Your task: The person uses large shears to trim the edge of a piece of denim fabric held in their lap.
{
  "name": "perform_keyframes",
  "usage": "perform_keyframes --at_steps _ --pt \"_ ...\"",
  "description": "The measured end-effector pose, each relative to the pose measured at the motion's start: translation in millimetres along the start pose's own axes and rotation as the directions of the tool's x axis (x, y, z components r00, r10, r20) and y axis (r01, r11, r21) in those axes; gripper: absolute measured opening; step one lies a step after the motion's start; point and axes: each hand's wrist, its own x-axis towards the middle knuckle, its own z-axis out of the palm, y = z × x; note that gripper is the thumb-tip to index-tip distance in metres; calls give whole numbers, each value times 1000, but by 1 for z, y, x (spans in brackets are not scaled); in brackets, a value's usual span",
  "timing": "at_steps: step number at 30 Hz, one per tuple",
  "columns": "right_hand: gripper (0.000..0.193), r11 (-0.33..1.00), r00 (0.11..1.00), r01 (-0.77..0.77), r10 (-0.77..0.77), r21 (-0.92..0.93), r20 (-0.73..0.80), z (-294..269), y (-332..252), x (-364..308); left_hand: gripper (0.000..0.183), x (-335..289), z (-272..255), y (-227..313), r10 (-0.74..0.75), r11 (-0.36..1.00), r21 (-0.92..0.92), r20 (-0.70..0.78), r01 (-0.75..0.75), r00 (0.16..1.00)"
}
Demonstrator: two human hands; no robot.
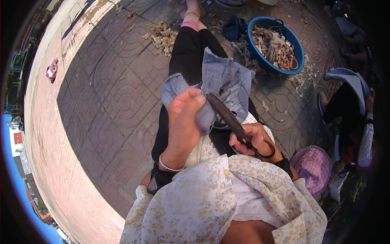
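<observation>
Left hand (pixel 183 122) pinches pale blue denim cloth (pixel 221 83) over the lap. Right hand (pixel 251 140) grips dark scissors (pixel 233 122), blades against the cloth. Round blue basin (pixel 260 53) of scraps beyond; purple hat (pixel 313 164) at right.

Only sign-like item: small red rectangular panel (pixel 18 138) at far left edge of frame, mid height, on side of pale building, beside blue sky strip. Panel plain red; any markings too small to tell. No packages, labels or screens visible elsewhere in frame.
</observation>
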Motion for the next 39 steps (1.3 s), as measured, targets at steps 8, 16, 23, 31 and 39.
perform_keyframes --at_steps 8,16,23,31,39 --pt "70 866 982 128 -179 -483 -60 4 -6 9 9 -1 2 10 88 992 98 -42 -84 995" --pt "68 946 999 17 -25 -323 -20 1 -12 6 12 -3 -2 10 67 997 50 -51 -65 996" --pt "73 966 998 -63 57 -251 -31 3 -15 4 13 -4 -3 11 58 998 37 -61 -56 996" --pt "72 978 993 -115 108 -174 -45 3 -15 2 13 -4 -3 11 46 997 59 -58 -43 997" --pt "69 990 996 -89 90 -111 4 -1 -10 4 11 -2 -7 10 38 996 79 -48 -34 998"
